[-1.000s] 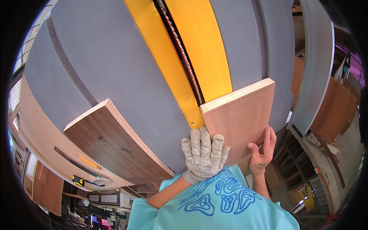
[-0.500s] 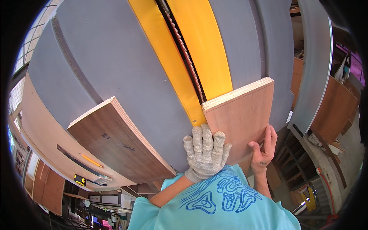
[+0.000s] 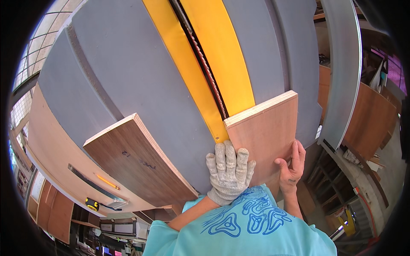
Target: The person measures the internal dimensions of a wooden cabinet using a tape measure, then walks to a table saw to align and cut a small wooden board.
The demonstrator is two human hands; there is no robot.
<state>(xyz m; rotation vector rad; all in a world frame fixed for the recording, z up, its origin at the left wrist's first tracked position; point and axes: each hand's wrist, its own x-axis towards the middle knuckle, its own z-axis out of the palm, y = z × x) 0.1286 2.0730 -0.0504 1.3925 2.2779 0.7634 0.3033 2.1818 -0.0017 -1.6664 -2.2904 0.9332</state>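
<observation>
A piece of plywood (image 3: pixel 265 136) with a light-brown face lies on the grey saw table (image 3: pixel 171 98), its far-left corner close to the near end of the toothed saw blade (image 3: pixel 203 62). My right hand (image 3: pixel 292 164), bare, grips its near right edge, with the thumb over the face and the fingers along the side. In a grey knit glove, my left hand (image 3: pixel 228 170) lies flat with fingers spread, against the board's left edge and by the end of the yellow strip (image 3: pixel 218 139). The blade shows in the slot between yellow strips.
Left of me lies a darker plywood board (image 3: pixel 141 158) with handwritten marks. Beyond it, a pale side panel (image 3: pixel 55 132) carries a pencil (image 3: pixel 107 181), a black-and-metal straight tool (image 3: pixel 92 183) and a tape measure (image 3: pixel 92 204). A metal rail (image 3: pixel 341 72) stands at the right.
The whole view has shifted slightly. Both hands and the plywood keep nearly the same place against the table and blade.
</observation>
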